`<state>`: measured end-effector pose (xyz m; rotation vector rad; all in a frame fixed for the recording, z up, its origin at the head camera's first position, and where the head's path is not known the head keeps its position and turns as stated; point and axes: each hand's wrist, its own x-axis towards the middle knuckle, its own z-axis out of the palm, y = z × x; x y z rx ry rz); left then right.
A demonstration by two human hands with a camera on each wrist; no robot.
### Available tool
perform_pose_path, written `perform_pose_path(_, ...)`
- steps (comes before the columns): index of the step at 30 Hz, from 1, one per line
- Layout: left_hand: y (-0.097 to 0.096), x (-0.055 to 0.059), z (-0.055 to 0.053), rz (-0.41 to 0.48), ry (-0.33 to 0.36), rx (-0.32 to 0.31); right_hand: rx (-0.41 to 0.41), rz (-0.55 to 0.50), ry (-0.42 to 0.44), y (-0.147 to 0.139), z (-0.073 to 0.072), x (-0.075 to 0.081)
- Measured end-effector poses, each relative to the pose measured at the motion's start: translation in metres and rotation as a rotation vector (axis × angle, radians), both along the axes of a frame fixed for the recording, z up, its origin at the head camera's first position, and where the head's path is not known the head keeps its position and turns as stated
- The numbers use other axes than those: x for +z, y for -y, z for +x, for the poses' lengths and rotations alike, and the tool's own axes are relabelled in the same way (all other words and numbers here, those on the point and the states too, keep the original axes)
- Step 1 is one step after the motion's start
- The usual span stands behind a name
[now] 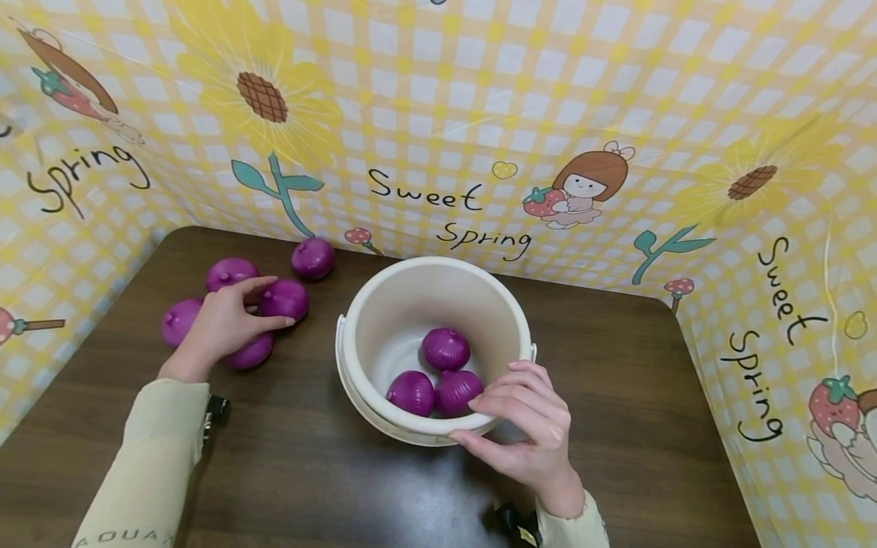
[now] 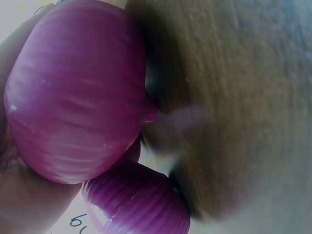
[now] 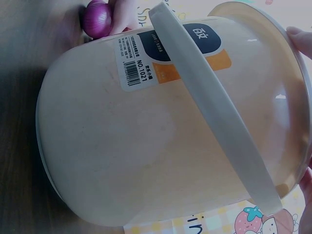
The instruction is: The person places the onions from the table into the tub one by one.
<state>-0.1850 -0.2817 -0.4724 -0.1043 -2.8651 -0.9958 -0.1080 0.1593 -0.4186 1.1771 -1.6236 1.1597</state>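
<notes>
My left hand (image 1: pixel 222 323) reaches over the onions at the left of the table. Its thumb and fingers hold a purple onion (image 1: pixel 285 300) from either side. Another onion (image 1: pixel 249 352) lies partly under that hand, and onions fill much of the left wrist view, one large onion (image 2: pixel 78 92) closest. A cream bucket (image 1: pixel 438 268) stands upright in the middle, with three purple onions (image 1: pixel 445 349) on its bottom. On the bucket's near right rim my right hand (image 1: pixel 530 426) grips, thumb outside and fingers over the edge. The bucket's side and white handle (image 3: pixel 214 112) show in the right wrist view.
More onions lie at the left: one (image 1: pixel 231 272) behind the hand, one (image 1: pixel 180 321) left of it, and one (image 1: pixel 313 259) near the back edge. A printed yellow checked cloth (image 1: pixel 425 137) rises around the dark wooden table (image 1: pixel 617 380).
</notes>
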Motion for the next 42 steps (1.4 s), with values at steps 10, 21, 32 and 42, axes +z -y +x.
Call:
perform_pose_path(10, 0.0, 0.004, 0.0, -0.022, 0.015, 0.009, 0.004, -0.002, -0.008, 0.001, -0.001, -0.001)
perform_pose_path(21, -0.002, 0.009, 0.001, 0.006, -0.006, 0.007, -0.002, -0.002, -0.006, 0.002, 0.0, 0.002)
perform_pose_path(32, -0.007, 0.018, 0.004, 0.051, -0.04, 0.013, -0.001, -0.004, -0.004, 0.001, 0.0, 0.002)
perform_pose_path(42, -0.01, 0.025, 0.006, 0.064, -0.052, 0.027, 0.001, -0.003, 0.001, 0.001, 0.0, 0.002)
